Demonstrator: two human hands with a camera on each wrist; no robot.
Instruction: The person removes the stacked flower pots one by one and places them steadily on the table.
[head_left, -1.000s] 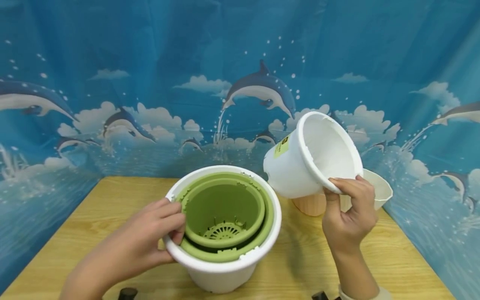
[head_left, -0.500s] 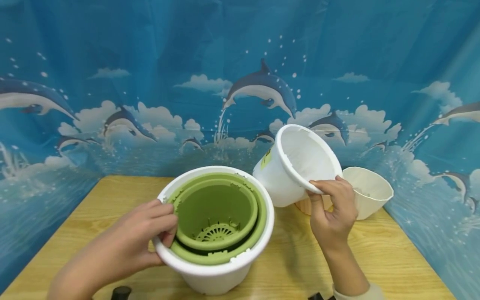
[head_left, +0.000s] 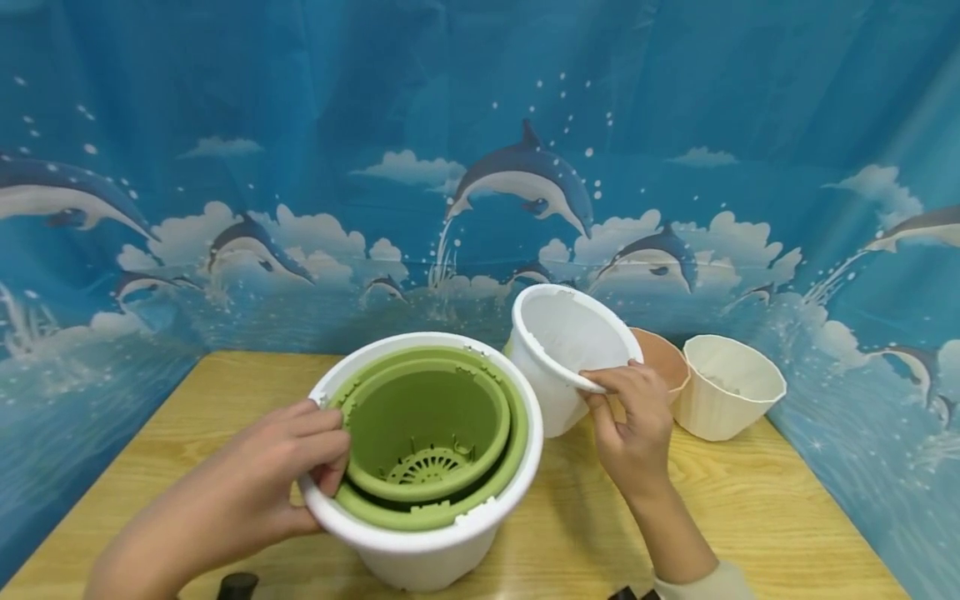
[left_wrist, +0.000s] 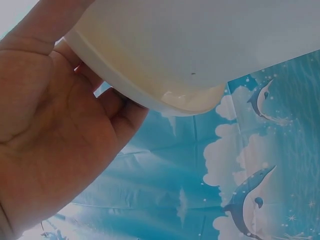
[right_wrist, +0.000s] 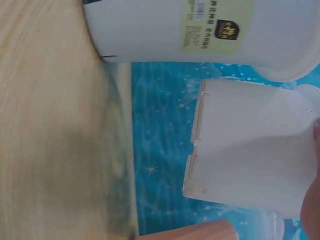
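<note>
A large white flowerpot (head_left: 431, 565) stands near the front of the wooden table, with a green pot (head_left: 401, 518) and a smaller green pot (head_left: 431, 408) nested in it. My left hand (head_left: 296, 458) grips its rim on the left side, fingers over the edge and thumb outside. To the right and behind, my right hand (head_left: 633, 421) pinches the near rim of a second white flowerpot (head_left: 551, 404), tilted toward me. In the right wrist view this white pot (right_wrist: 250, 145) hangs above the tabletop; the big one's wall (right_wrist: 145, 30) bears a pale green label.
A terracotta-coloured pot (head_left: 663, 360) and a cream faceted pot (head_left: 720, 408) stand at the back right of the table (head_left: 757, 508). A blue curtain (head_left: 337, 108) printed with dolphins encloses the back and sides. A black object (head_left: 238, 585) shows at the bottom edge.
My right hand has brought the second white pot down and left, less tilted, which uncovers the terracotta and cream pots. My left hand and the big pot have shifted slightly left.
</note>
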